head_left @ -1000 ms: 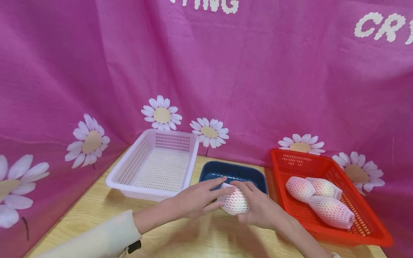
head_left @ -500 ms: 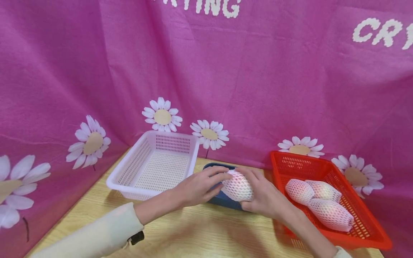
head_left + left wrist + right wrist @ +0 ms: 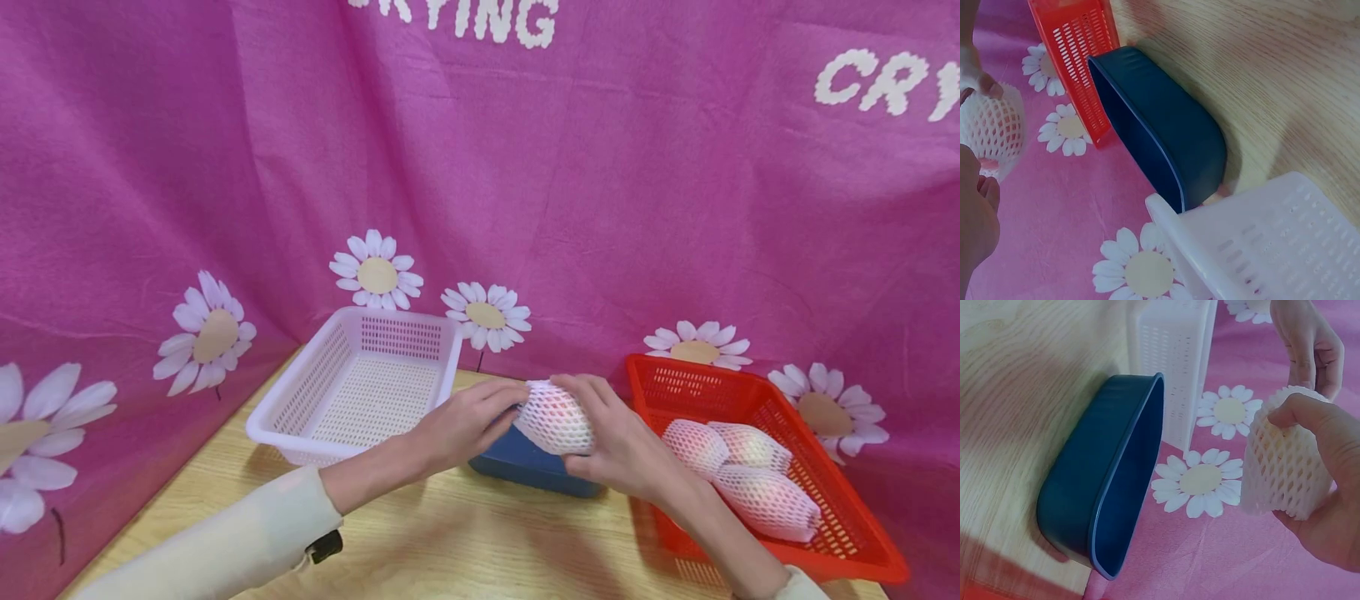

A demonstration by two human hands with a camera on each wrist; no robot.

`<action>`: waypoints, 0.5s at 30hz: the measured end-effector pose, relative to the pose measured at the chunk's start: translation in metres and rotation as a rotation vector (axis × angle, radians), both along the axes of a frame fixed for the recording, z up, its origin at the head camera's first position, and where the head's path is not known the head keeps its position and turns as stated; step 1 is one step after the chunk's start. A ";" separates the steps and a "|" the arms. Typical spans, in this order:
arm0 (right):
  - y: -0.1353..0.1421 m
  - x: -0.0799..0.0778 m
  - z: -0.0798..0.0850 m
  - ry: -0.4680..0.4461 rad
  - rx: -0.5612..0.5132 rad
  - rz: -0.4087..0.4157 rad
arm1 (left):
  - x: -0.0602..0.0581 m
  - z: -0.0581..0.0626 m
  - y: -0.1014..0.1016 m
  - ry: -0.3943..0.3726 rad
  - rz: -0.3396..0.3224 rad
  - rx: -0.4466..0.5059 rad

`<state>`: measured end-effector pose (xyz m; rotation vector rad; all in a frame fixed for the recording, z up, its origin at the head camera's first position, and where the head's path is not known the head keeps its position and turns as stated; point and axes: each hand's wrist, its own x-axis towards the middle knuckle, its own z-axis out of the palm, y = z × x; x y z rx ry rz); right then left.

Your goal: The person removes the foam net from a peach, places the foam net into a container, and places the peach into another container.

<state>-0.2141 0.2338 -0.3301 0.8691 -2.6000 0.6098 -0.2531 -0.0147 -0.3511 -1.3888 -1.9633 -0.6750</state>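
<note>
1. Your right hand [image 3: 622, 446] curls round a net-wrapped fruit [image 3: 557, 421], thumb and fingers on opposite sides.
2. Your left hand [image 3: 465, 421] has bent fingers at the fruit's left end; whether they pinch it, I cannot tell.
3. The fruit is raised above a blue bin [image 3: 525, 468].
4. A white basket [image 3: 375, 400] stands left; right, a red basket [image 3: 688, 385] holds three wrapped fruits [image 3: 765, 504].
</note>
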 end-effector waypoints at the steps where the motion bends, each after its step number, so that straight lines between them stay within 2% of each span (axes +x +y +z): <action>1: 0.000 0.000 0.000 0.003 -0.001 0.002 | -0.001 -0.001 0.001 0.008 -0.009 0.005; 5: 0.000 -0.001 -0.001 0.015 -0.005 0.016 | -0.003 -0.003 0.006 0.020 -0.045 0.028; 15: 0.001 -0.002 0.000 0.043 0.012 0.036 | -0.005 -0.004 0.016 -0.051 -0.083 0.022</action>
